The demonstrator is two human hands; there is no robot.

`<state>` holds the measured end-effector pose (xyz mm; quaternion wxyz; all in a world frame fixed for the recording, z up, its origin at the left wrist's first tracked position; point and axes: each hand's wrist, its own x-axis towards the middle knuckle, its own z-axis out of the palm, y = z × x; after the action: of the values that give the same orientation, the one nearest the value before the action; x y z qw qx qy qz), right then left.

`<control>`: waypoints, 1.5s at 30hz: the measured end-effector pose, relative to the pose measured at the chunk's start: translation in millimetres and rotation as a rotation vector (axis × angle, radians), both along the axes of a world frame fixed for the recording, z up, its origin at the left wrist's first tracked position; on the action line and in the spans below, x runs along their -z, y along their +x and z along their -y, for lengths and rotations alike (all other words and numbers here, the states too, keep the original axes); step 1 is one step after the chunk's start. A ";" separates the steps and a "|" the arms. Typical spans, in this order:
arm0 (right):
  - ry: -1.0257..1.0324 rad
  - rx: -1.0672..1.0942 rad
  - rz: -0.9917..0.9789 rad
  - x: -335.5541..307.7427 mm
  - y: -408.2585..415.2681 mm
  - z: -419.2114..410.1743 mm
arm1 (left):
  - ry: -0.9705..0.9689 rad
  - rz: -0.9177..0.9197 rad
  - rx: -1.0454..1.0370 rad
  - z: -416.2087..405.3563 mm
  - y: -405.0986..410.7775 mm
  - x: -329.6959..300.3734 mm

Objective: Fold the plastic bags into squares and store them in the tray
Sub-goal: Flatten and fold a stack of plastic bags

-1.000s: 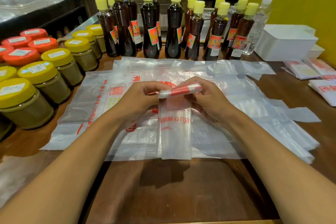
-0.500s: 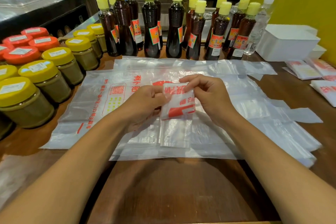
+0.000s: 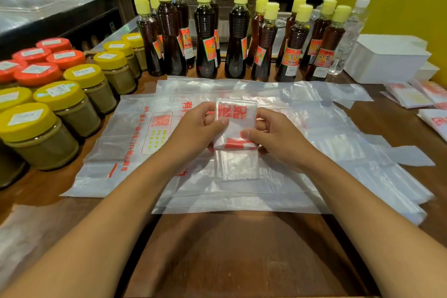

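Over flat bags on the wooden table (image 3: 229, 261), left hand (image 3: 196, 128) and right hand (image 3: 278, 138) pinch the folded bag (image 3: 235, 123) between them.

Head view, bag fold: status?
Left hand and right hand both pinch the half-folded bag. Tail flap unfolded. White tray far right, path unobstructed.

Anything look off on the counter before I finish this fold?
Nothing stands out. Both the left hand and right hand grip the half-folded bag over the flat bags; bottles and jars stand upright, nothing spilled.
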<state>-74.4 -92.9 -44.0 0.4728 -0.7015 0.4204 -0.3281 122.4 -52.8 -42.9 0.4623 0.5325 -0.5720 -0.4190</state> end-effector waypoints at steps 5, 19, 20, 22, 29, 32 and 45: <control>-0.083 0.094 -0.029 0.8 -2.7 3.4 | 0.101 0.133 0.194 -4.4 -1.1 -0.9; -0.051 -0.059 0.016 -5.3 -11.5 4.7 | 0.137 -0.022 0.246 -2.9 -0.6 -3.5; -0.090 -0.047 0.019 -5.5 -11.4 5.0 | 0.135 -0.049 0.246 -2.7 0.0 -3.1; -0.096 -0.036 0.083 -5.2 -10.8 5.7 | 0.122 -0.134 0.225 -1.5 1.3 -2.0; 0.068 -0.049 0.423 -3.1 -5.6 4.3 | 0.181 -0.537 0.118 -0.8 0.2 -3.6; 0.075 -0.045 0.409 -2.9 -7.3 7.0 | 0.241 -0.558 0.142 -1.1 0.7 -6.8; -0.028 0.120 0.210 1.3 6.4 -4.2 | 0.143 -0.245 -0.092 2.4 -3.3 -1.8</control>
<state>-68.0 -88.7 -45.3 0.4840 -0.6432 0.4053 -0.4333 119.2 -55.2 -41.0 0.5082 0.5347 -0.4549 -0.4990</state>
